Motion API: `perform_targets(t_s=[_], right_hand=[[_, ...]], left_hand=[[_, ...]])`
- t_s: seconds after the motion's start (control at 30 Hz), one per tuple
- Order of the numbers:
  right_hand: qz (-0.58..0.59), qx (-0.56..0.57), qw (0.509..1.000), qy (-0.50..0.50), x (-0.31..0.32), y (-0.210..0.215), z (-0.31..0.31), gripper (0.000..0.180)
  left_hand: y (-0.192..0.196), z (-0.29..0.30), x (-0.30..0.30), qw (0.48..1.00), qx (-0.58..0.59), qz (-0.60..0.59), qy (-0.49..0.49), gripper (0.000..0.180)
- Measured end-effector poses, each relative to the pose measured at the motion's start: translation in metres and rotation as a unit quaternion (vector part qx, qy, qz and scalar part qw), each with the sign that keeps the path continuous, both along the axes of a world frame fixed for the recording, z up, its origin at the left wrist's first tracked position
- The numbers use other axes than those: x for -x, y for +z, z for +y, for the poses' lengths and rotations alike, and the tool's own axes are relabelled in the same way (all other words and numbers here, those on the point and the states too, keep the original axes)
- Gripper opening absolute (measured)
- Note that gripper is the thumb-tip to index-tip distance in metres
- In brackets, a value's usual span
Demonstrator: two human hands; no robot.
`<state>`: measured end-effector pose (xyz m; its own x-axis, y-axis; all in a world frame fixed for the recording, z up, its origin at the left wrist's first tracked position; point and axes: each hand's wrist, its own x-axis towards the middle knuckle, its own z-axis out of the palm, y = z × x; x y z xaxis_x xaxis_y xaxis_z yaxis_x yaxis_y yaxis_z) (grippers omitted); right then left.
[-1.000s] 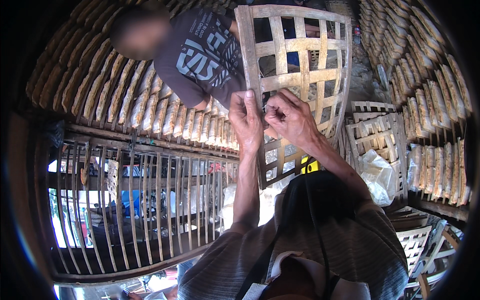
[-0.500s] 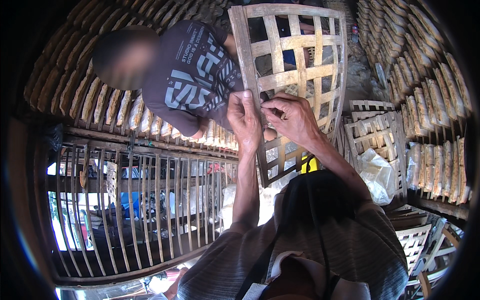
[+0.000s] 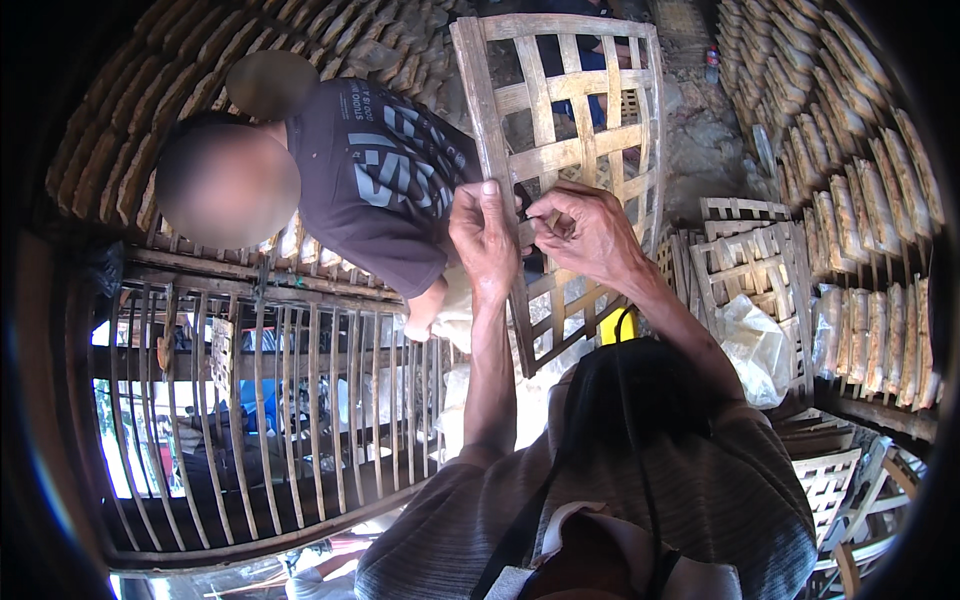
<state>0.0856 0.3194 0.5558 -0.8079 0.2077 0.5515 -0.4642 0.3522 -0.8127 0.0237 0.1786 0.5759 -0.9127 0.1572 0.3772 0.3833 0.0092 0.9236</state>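
Observation:
A woven bamboo tray (image 3: 545, 158) with wide open lattice and a wooden frame stands tilted in front of me. My left hand (image 3: 485, 240) is closed round the tray's left frame bar, its thumb lying along the top. My right hand (image 3: 588, 232) is beside it over the lattice, with thumb and forefinger pinched together at the inner side of that bar. Whatever sits between those fingertips is too small to make out. The tray's lower end reaches down close to my chest.
Another person in a dark printed shirt (image 3: 395, 165) leans close on the left. Below them is a slatted bamboo rack (image 3: 270, 420). Similar lattice trays (image 3: 750, 265) and a clear plastic bag (image 3: 752, 350) are at right. Stacked rows of pale slabs (image 3: 865, 220) line the walls.
The tray has shifted slightly left with my hands still at it. My right fingers have moved a little. The other person has moved left and lower, an arm now reaching toward the slatted rack.

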Motion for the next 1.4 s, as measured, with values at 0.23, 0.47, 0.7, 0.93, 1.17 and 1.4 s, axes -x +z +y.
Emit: perform_targets(t_s=[0.23,0.47,0.7,0.93,1.17,1.4], right_hand=[[-0.012,0.029,0.999,0.02,0.008,-0.007,-0.006,0.007],[0.031,-0.062,0.994,-0.083,0.001,-0.004,-0.009,0.01],[0.006,-0.049,0.993,-0.103,-0.002,-0.027,0.04,0.017],[-0.1,0.121,0.909,-0.386,0.017,-0.124,0.128,0.052],[-0.133,0.475,0.859,-0.137,0.01,-0.143,0.129,0.042],[-0.141,0.441,0.863,-0.202,0.007,-0.145,0.156,0.047]], left_hand=[[-0.002,-0.002,-0.001,1.0,-0.003,-0.007,-0.023,0.032],[-0.014,-0.002,0.003,0.999,-0.007,0.013,-0.031,0.029],[-0.005,-0.016,0.006,0.999,-0.018,-0.027,-0.026,0.03],[0.003,-0.027,0.017,0.997,-0.049,-0.053,-0.033,0.032],[-0.006,-0.055,0.035,0.989,0.049,-0.057,-0.129,0.063],[-0.025,-0.046,0.007,0.961,0.179,-0.199,-0.068,0.067]])
